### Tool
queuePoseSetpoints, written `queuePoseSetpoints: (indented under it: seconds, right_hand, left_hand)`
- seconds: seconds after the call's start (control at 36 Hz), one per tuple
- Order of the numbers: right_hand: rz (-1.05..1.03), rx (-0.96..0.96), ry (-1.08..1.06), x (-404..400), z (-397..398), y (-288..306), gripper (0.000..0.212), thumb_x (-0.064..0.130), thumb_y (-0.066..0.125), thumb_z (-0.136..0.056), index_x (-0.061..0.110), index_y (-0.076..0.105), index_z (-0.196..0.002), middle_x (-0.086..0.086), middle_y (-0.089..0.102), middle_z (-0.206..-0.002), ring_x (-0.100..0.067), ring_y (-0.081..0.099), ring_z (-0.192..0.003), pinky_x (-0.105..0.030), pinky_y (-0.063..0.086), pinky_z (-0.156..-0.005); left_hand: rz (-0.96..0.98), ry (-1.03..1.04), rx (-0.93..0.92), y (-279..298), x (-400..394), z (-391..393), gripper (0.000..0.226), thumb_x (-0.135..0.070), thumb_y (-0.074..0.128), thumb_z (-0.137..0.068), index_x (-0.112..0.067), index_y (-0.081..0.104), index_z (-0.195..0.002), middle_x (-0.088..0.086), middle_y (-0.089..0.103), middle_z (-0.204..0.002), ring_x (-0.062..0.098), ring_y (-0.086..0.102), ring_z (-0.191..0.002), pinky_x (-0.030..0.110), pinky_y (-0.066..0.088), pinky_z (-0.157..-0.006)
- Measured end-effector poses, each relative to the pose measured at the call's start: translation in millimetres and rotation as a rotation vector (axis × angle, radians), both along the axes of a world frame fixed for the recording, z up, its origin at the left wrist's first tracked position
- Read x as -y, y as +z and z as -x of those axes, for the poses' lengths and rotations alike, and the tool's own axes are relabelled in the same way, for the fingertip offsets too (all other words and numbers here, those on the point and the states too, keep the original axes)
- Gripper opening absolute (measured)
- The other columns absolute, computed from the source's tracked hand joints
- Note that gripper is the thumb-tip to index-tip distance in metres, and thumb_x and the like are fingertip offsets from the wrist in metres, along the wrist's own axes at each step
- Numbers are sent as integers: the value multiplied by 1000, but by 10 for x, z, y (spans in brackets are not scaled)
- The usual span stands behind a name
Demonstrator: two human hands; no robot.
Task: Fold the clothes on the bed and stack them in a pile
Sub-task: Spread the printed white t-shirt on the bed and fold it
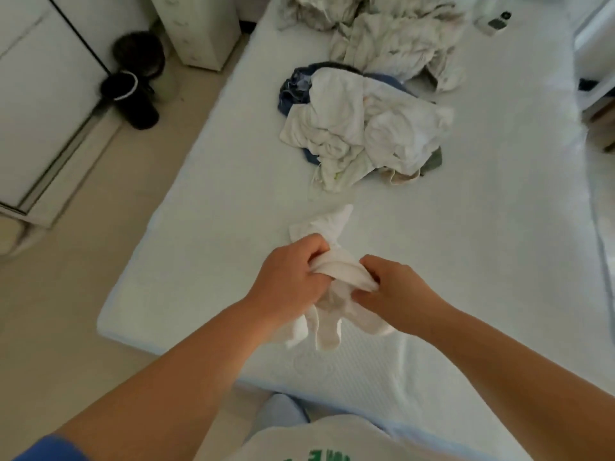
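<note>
**Bunching a small white garment over the near end of the bed**

Gripping a small white garment (336,294) with both hands, just above the white mattress (482,261). Left hand (289,277) curling tightly round the upper edge of the cloth, right hand (392,291) pinching the opposite edge, fingers of both clamped on fabric. Hanging below the hands: two short leg-like ends, suggesting a baby's one-piece, though not certain.

Lying further up the bed and well apart from the hands: a crumpled heap of white and dark blue clothes (362,128), and beyond it a second, paler heap (392,38). Lying just beyond the left hand: another small white piece (319,221), flat on the mattress, possibly part of the same garment.

Risking, likely: folding crookedly while the cloth is so bunched, since no edge is lying straight; trapping a leg end inside the fold; dropping one edge if either pinch slackens.

Hiding much: fingertips buried in fabric, the garment's true shape lost in the bunch, no folded pile showing anywhere. Blurring at top right: a small device (497,19), unidentifiable, and dark footwear (133,91) on the floor at left
</note>
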State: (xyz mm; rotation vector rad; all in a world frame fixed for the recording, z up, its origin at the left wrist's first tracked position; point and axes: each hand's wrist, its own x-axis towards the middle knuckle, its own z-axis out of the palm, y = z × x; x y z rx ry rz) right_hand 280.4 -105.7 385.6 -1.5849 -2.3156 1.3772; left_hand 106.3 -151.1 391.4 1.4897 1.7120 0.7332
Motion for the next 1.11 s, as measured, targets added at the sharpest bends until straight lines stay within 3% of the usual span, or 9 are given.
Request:
queuePoseSetpoints:
  seconds: [0.11, 0.25, 0.39, 0.58, 0.69, 0.78, 0.92, 1.03, 1.11]
  right_hand:
    - [-147, 90, -90, 41, -274, -60, 15, 13, 52, -84, 26, 52, -76, 9, 51, -77, -14, 51, -71, -16, 33, -53]
    - [-141, 197, -270, 86, -874, -183, 18, 11, 46, -86, 24, 57, -82, 3, 57, -76, -17, 53, -68, -26, 36, -56]
    - [-175, -102, -501, 58, -1236, 175, 30, 2, 53, -82, 28, 61, -69, 3, 61, -74, -17, 52, -68, -27, 38, -58]
    - [-370, -292, -443, 71, -1169, 1034, 30, 7, 54, -82, 34, 62, -72, 22, 59, -63, 7, 51, -60, -19, 39, -59]
    - [-483, -209, -448, 112, -1170, 1403, 25, 13, 60, -83, 32, 59, -66, 14, 60, -70, -5, 52, -67, -21, 38, -61]
    - [-549, -120, -407, 206, -1199, 1727, 13, 34, 71, -74, 36, 58, -69, 13, 59, -70, -6, 52, -64, -20, 38, -56]
    - [-404, 125, -242, 400, -1308, 2204, 56, 65, 73, -39, 46, 55, -89, 17, 61, -85, -4, 59, -75, -20, 45, -64]
    - [-400, 259, -189, 563, -1490, 2267, 34, 27, 76, -73, 43, 50, -87, 14, 57, -92, -3, 53, -80, -19, 38, -66]
    - [-476, 322, -218, 660, -1550, 2175, 29, 20, 68, -81, 41, 49, -83, 13, 57, -90, 0, 50, -80, -25, 35, -67]
  left_hand:
    - [-34, 75, -9, 370, 101, -185, 20, -20, 65, -75, -29, 48, -72, -11, 55, -64, 8, 50, -60, 22, 39, -55]
    - [-62, 139, -144, 680, 212, -172, 24, -21, 69, -76, -32, 49, -70, -10, 52, -63, 7, 47, -56, 14, 35, -49]
    - [-2, 143, -383, 817, 331, 20, 21, -18, 63, -79, -35, 51, -77, -13, 51, -69, 7, 49, -64, 20, 34, -50]
    - [73, 120, -629, 813, 417, 311, 21, -15, 53, -83, -35, 56, -86, -7, 53, -89, 17, 50, -80, 28, 35, -64]
    - [57, -53, -503, 962, 343, 375, 21, -23, 55, -87, -34, 50, -70, -12, 54, -71, 18, 52, -73, 29, 35, -59]
    - [23, -149, -293, 1110, 258, 405, 13, -29, 60, -86, -25, 60, -74, -8, 58, -65, 13, 56, -66, 24, 38, -57]
    - [-103, -67, 4, 1317, 66, 474, 11, -32, 72, -78, -24, 65, -74, -13, 59, -58, -3, 50, -50, 8, 36, -48]
    - [41, -308, -333, 1478, -70, 519, 22, -24, 73, -74, -35, 55, -81, -10, 58, -82, 6, 54, -72, 20, 36, -58]
    - [85, -483, -606, 1588, -139, 454, 21, -21, 61, -80, -37, 52, -91, -14, 53, -87, 8, 53, -80, 20, 37, -59]
